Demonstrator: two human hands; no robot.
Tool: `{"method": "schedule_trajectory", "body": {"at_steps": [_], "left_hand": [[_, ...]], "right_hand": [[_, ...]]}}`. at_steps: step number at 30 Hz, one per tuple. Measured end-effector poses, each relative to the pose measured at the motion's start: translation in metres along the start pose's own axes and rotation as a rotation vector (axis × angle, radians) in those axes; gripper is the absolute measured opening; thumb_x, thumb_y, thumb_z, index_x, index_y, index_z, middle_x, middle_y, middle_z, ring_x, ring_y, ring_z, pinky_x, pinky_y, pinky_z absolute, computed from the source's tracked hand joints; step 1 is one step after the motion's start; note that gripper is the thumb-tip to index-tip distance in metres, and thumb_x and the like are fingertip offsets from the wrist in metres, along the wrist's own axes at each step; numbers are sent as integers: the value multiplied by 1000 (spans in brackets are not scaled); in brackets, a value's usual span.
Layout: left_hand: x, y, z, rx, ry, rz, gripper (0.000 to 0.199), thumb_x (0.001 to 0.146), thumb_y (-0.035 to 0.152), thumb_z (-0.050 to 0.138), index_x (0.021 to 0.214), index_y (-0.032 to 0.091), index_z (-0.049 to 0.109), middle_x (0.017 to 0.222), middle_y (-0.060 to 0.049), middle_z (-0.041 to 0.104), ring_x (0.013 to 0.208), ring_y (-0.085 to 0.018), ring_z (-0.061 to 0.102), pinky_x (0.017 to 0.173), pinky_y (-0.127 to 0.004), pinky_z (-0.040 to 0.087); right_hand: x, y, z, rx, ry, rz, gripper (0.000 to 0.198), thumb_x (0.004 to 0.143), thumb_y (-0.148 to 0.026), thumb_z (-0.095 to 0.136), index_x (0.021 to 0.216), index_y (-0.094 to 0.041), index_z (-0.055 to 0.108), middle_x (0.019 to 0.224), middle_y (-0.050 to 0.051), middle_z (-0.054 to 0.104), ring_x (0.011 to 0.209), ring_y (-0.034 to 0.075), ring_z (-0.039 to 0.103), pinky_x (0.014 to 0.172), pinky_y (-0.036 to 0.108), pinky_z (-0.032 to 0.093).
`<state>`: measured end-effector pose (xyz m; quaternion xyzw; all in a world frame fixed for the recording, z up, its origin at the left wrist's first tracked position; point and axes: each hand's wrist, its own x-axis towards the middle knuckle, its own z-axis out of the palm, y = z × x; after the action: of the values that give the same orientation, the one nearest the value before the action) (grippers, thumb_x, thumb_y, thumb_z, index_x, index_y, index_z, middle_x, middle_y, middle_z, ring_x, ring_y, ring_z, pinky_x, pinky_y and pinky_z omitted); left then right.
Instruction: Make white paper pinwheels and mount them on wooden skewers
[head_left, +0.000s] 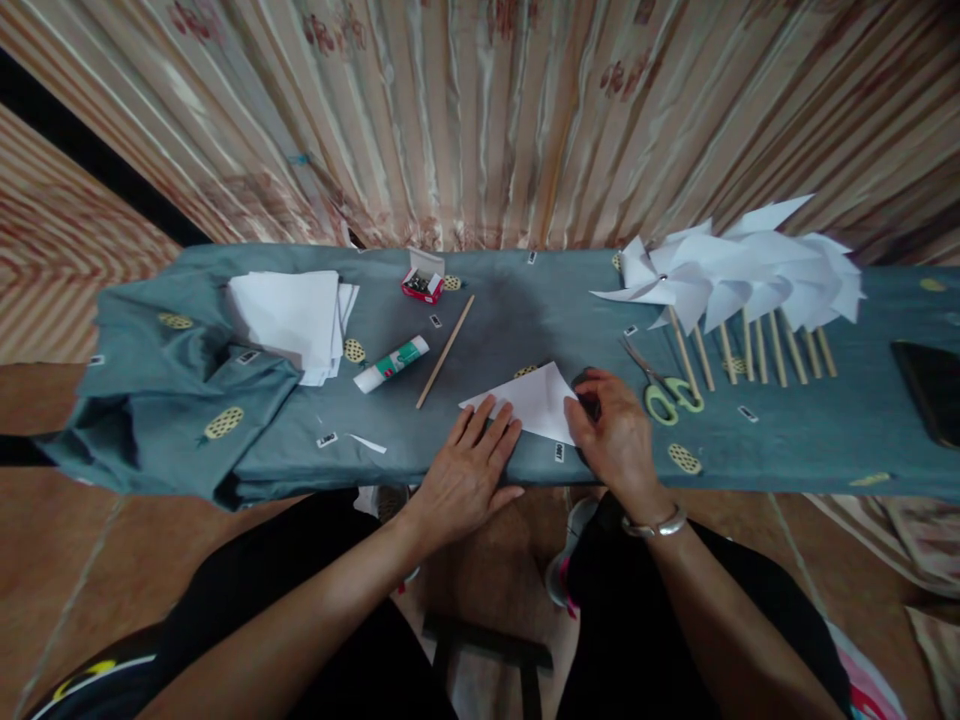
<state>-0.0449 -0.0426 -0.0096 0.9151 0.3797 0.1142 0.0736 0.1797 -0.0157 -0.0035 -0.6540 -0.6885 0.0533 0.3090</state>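
Note:
A white sheet folded into a triangle [534, 400] lies on the grey-green cloth [787, 440] near its front edge. My left hand [465, 470] rests flat with fingers spread, its fingertips pressing the triangle's left corner. My right hand [611, 430] presses the triangle's right edge with curled fingers and thumb; a small dark thing shows under its fingers, and I cannot tell what it is. A silver bangle sits on that wrist.
Green-handled scissors [667, 390] lie right of my right hand. Several white paper pinwheels on wooden sticks [742, 275] lie at the back right. A glue stick [391, 364], a wooden stick [445, 352], a red pin box [421, 284] and a paper stack [289, 315] lie left.

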Motion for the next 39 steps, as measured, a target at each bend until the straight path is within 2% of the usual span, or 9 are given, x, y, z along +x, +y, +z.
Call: {"method": "schedule_trajectory", "body": {"at_steps": [4,7,9,13,20,27,32,35,39], "left_hand": [[0,1,-1,8,-6,2,75,91,58,52,145,8,38,156,-21,37,148,-41,24,118,-59,23],[1,1,0,18,-15,-2,76,91,59,50,146,8,38,155,-21,38,149,-39,23,118,-58,23],[1,1,1,28,-19,-4,78,90,60,51,147,8,37,155,-21,38,149,-40,23,118,-58,23],[2,0,0,40,-15,5,80,88,58,56,146,7,39,155,-21,39,148,-41,25,118,-58,25],[-3,-1,-5,44,11,-17,70,89,49,61,146,11,42,156,-19,39,148,-41,24,117,-59,27],[-22,-11,-10,122,16,-84,67,88,42,63,146,12,44,155,-20,39,146,-42,29,115,-63,28],[-32,-16,-11,153,22,-110,72,89,42,63,147,8,39,154,-22,39,146,-39,31,117,-62,27],[-34,-19,-8,125,49,-105,71,91,41,60,149,8,36,154,-22,40,146,-38,31,117,-62,27],[-31,-24,-8,40,156,-114,72,95,39,53,153,10,22,156,-24,34,147,-36,29,115,-58,32]], "right_hand": [[-8,-14,0,-81,-41,-130,27,96,-28,46,112,-14,62,140,21,54,125,36,52,102,57,42],[-14,-27,11,-22,-45,-191,26,96,-32,47,109,-16,62,139,19,55,126,33,52,104,54,43],[-17,-33,22,10,-41,-183,25,96,-31,46,107,-14,62,135,19,57,123,31,53,104,50,45],[-23,-38,31,-20,-50,-138,32,96,-24,43,122,-11,57,143,22,50,130,31,49,106,51,42],[-46,-8,0,-104,-12,-116,42,99,-28,43,137,-9,47,148,25,44,138,33,42,107,55,38],[-62,22,-19,-50,7,-31,42,99,-32,44,137,-13,48,149,23,44,141,33,40,109,58,38],[-66,34,-25,13,7,-42,40,99,-28,40,134,-12,50,147,23,45,143,31,38,113,56,36],[-65,38,-31,74,2,-30,38,99,-28,37,131,-14,54,144,21,50,140,29,43,113,56,37],[-57,30,-34,117,-19,43,40,100,-40,38,124,-17,60,141,18,54,135,29,49,112,55,38]]}}
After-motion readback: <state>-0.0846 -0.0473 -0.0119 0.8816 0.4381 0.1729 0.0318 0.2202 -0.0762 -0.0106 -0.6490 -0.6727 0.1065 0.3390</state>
